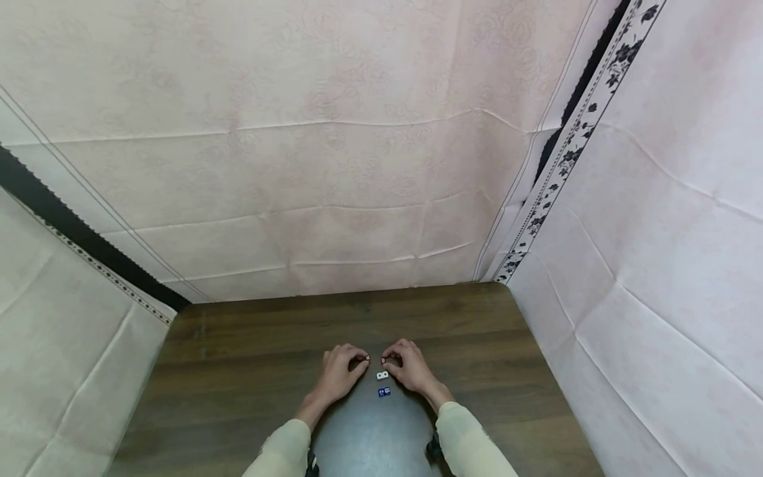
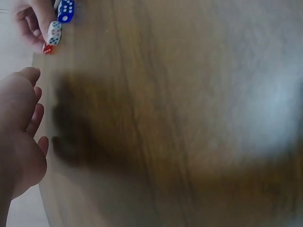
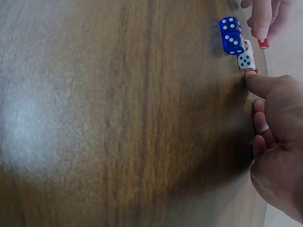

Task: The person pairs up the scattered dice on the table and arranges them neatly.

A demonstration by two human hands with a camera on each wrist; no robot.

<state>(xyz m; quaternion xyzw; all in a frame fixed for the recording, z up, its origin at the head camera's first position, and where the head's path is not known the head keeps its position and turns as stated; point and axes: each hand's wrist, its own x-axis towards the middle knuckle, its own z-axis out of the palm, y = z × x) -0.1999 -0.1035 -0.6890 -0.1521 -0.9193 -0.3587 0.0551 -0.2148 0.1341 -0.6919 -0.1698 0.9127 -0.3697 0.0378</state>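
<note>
My left hand (image 1: 341,372) pinches a small red die (image 1: 367,358) between thumb and forefinger; the right wrist view also shows that red die (image 3: 263,44) under its fingertips. Across a narrow gap, my right hand (image 1: 410,368) pinches a second red die (image 1: 383,360), mostly covered by the thumb in the right wrist view. Just nearer to me lie two white dice (image 1: 382,375) side by side, with coloured pips. Closer still sit two translucent blue dice (image 3: 232,35) with white pips, touching each other. In the left wrist view the left hand's own die is hidden.
The dice are on a brown wood-grain table (image 1: 238,371) with a glossy reflection near me. Pale patterned cloth (image 1: 334,165) hangs behind the far edge, and more cloth (image 1: 667,265) stands along the right and left sides.
</note>
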